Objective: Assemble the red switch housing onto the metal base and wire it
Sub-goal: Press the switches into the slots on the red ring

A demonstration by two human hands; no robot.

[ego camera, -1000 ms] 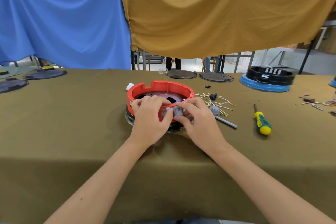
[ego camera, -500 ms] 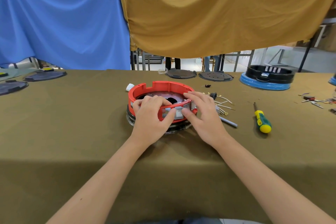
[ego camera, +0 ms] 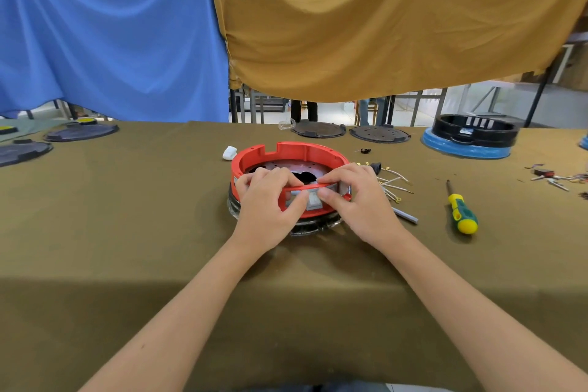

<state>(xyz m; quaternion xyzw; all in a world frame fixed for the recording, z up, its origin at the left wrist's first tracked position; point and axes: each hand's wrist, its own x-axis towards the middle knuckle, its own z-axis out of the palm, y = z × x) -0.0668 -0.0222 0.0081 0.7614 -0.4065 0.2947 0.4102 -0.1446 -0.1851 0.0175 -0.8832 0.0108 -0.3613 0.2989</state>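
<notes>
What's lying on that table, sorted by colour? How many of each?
Red ring-shaped plastic housing: 1
Dark flat round plates: 4
Black round housing on a blue base: 1
Green-and-yellow-handled screwdriver: 1
Small white plastic piece: 1
Grey stick: 1
Total: 9, loose wires not counted.

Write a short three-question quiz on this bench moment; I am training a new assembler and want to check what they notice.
1. True or false: both hands grip the red housing.
2. Which tool lies right of the loose wires? A wrench, B screwdriver, C pliers.
3. What small grey part sits between the two thumbs?

Key
1. True: left hand and right hand hold its near rim.
2. B.
3. The grey switch.
</notes>
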